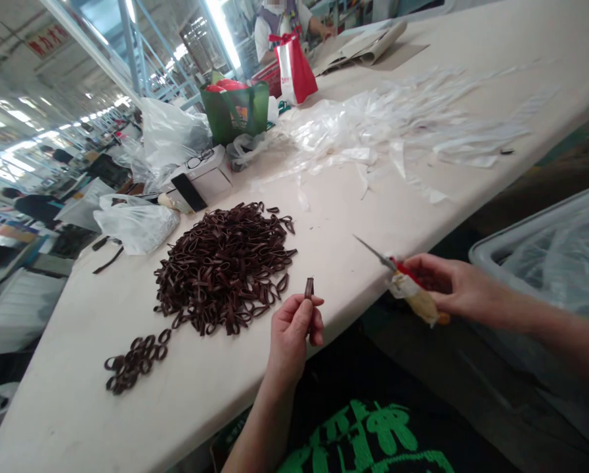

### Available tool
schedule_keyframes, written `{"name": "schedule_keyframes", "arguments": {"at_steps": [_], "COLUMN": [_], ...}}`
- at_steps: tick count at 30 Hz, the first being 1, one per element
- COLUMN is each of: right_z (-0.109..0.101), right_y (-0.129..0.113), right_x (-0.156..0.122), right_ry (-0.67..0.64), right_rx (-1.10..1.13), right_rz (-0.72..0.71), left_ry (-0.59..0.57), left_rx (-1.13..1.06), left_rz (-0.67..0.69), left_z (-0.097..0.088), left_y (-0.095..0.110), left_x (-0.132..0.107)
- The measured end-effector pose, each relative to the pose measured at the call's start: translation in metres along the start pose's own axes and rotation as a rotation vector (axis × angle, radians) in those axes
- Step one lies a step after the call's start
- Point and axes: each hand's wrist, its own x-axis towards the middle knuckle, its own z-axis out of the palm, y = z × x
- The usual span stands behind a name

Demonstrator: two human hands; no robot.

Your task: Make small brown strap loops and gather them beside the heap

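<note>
My left hand [291,332] is closed in a pinch on a dark brown strap loop [309,287], whose top end sticks up above the thumb. My right hand [446,282] grips a pair of scissors [375,253] with red and wrapped, yellowish handles. The blades point up and left over the table edge, apart from the loop. Left of my left hand lies a large heap of brown strap loops [225,266]. A smaller cluster of rounder brown loops [135,363] sits nearer the front left of the table.
Clear plastic film scraps [363,131] spread over the back of the pale table [215,374]. A phone [189,191] leans on a white box [210,174]. Behind stand a green bag [232,112] and a red-white bag [297,69]. A plastic-lined bin [545,243] is at right; a person sits opposite.
</note>
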Motion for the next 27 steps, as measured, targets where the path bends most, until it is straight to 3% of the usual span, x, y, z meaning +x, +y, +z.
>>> {"name": "schedule_keyframes", "arguments": {"at_steps": [3, 9, 27], "right_z": [0.028, 0.057, 0.055], "right_y": [-0.001, -0.01, -0.013], "right_x": [-0.03, -0.057, -0.053], "right_ry": [-0.04, 0.097, 0.156], "right_rx": [-0.095, -0.308, -0.398], "right_rz": [0.013, -0.064, -0.19], "left_ry": [-0.038, -0.099, -0.203], "left_rx": [0.038, 0.13, 0.213], "left_rz": [-0.026, -0.089, -0.148], "left_z": [0.007, 0.018, 0.025], "left_y": [-0.003, -0.005, -0.011], "left_x": [0.0, -0.003, -0.005]}}
